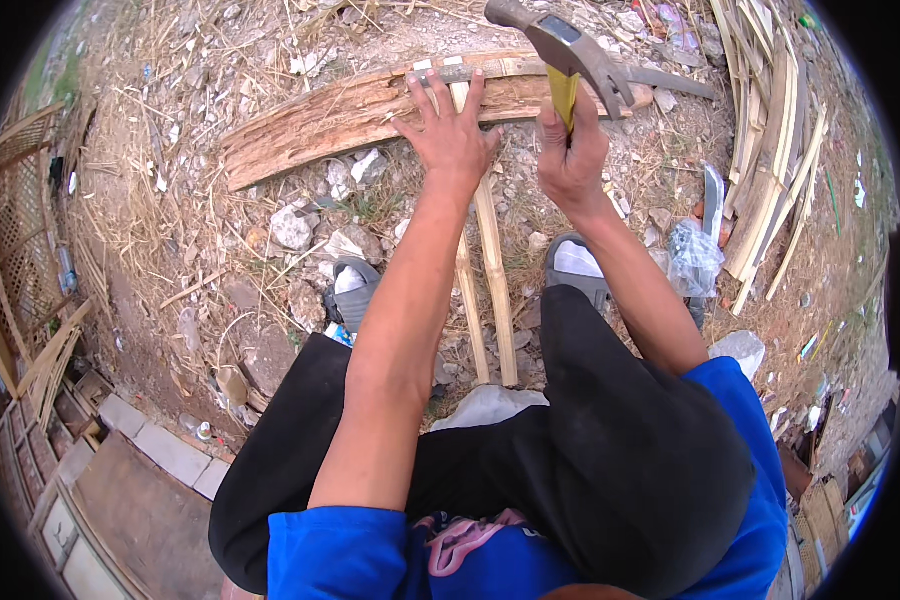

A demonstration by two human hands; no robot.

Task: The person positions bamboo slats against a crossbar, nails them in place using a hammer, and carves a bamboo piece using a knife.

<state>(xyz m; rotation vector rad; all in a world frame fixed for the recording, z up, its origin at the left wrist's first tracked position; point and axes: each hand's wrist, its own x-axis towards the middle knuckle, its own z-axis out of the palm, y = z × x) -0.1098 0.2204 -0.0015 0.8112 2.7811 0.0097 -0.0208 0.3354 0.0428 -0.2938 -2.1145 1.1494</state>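
My right hand (574, 165) is wrapped round the yellow handle of a claw hammer (575, 50), which is raised above the right part of a rough wooden plank (310, 135). The plank lies on the ground ahead of me. Fingers spread, my left hand (450, 130) presses down on pale split strips where they cross the plank. Two long strips (494, 270) run from under that hand back toward me, between my feet. A narrow strip (530, 66) lies lengthwise along the plank's far side, partly under my left fingertips. No nail shows.
Split wooden strips (770, 150) are piled at the right. Near them lie a grey blade (713, 200) and a clear plastic bag (693, 258). Stones (291, 228) and dry straw litter the ground. A lattice panel (20, 220) leans at the far left.
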